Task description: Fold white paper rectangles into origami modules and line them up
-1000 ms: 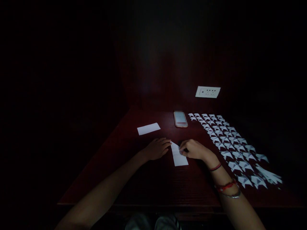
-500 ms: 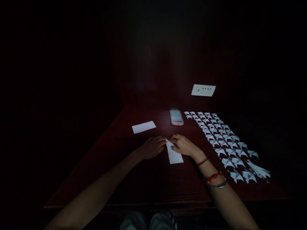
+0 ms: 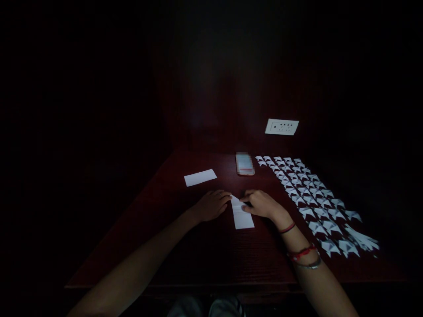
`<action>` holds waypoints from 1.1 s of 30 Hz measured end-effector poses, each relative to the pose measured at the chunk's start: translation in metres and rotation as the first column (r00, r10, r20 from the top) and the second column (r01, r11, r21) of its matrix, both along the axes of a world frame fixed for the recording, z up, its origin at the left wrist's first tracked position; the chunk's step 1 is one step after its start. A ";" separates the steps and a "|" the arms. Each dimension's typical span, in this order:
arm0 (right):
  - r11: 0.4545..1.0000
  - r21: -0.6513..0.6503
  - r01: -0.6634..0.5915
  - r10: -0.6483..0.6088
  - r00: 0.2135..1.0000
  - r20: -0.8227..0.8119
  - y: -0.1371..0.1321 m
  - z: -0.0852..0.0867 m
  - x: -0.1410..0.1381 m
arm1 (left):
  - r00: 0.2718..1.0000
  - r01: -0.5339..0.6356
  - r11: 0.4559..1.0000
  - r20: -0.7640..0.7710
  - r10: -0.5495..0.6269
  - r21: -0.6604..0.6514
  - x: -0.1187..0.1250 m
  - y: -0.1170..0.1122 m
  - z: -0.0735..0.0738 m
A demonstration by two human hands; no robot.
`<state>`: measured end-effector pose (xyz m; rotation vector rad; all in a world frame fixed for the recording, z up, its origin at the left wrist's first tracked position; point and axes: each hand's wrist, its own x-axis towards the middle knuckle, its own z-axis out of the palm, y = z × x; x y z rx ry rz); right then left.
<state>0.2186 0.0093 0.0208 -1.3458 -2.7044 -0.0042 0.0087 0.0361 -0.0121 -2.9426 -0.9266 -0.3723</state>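
A white paper strip (image 3: 243,221) lies lengthwise in front of me, its far end folded to a slant with a crease across the middle. My left hand (image 3: 213,206) rests flat on the table at the strip's left, fingers stretched out and fingertips at its far left corner. On the other side, my right hand (image 3: 262,204) is open, with index finger and thumb apart and touching the strip's right edge; its other fingers are curled. Farther off to the left lies a second, flat paper strip (image 3: 200,177).
Rows of folded white paper figures (image 3: 309,189) cover the table's right side, beside a bunch of narrow paper strips (image 3: 361,237). A phone (image 3: 245,164) with a blurred screen lies at the back of the dark red table (image 3: 158,198). A socket panel (image 3: 282,127) is on the wall.
My right hand has shifted right along the folded end, away from my left fingertips, uncovering more of the fold. My left hand stays at the corner. The whole view has shifted slightly.
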 end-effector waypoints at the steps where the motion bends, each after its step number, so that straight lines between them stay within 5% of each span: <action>1: 1.000 -0.006 0.003 -0.003 1.000 0.006 -0.001 0.001 0.001 | 1.000 -0.001 1.000 0.001 0.001 -0.002 0.000 0.000 0.000; 11: 0.986 -0.073 0.149 -0.145 0.988 0.060 -0.019 0.018 0.011 | 0.999 -0.050 0.999 0.002 0.050 0.016 -0.001 -0.005 0.001; 18: 0.998 -0.028 0.065 -0.064 0.998 0.022 -0.018 0.009 0.001 | 0.993 -0.091 0.992 0.080 0.084 0.085 0.011 -0.011 0.004; 24: 0.996 0.047 0.078 -0.075 0.995 -0.069 -0.011 -0.007 -0.010 | 0.983 -0.117 0.993 0.136 0.120 -0.029 0.008 -0.001 -0.003; 33: 0.994 -0.044 0.097 -0.106 0.939 -0.328 0.007 -0.024 -0.015 | 0.954 -0.173 0.960 0.204 0.218 -0.219 0.010 -0.003 -0.003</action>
